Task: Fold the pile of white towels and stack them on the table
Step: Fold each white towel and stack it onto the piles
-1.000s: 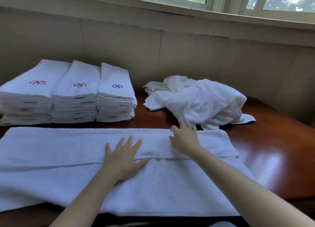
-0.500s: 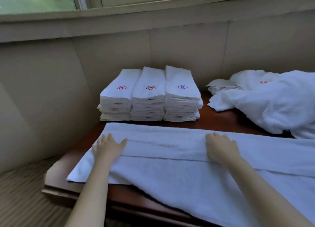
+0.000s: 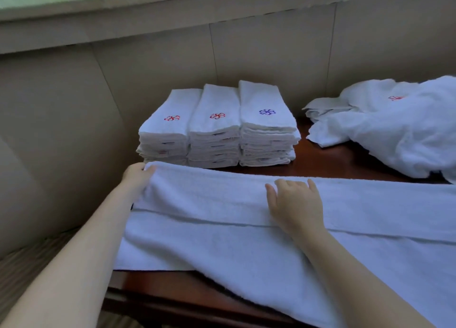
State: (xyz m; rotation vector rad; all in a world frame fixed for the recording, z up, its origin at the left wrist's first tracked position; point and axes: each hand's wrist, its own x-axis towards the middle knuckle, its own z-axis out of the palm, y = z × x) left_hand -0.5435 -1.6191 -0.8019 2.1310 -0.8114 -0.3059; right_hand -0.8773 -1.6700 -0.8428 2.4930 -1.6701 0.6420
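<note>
A long white towel (image 3: 222,229) lies across the front of the dark wooden table (image 3: 320,162), its far strip folded over toward me. My left hand (image 3: 135,176) grips the towel's far left corner, fingers curled round the edge. My right hand (image 3: 294,202) rests flat on the folded strip near the middle, fingers spread. Three stacks of folded white towels (image 3: 217,128) with red and blue emblems stand behind. A loose pile of unfolded white towels (image 3: 399,128) lies at the back right.
A beige panelled wall (image 3: 271,56) runs close behind the stacks, with a window sill above. The table's left edge (image 3: 138,288) drops to a striped floor (image 3: 29,266) at the lower left.
My left hand slid further left and back to the towel's far corner and now grips it. My right hand stays on the fold. The view has kept turning left.
</note>
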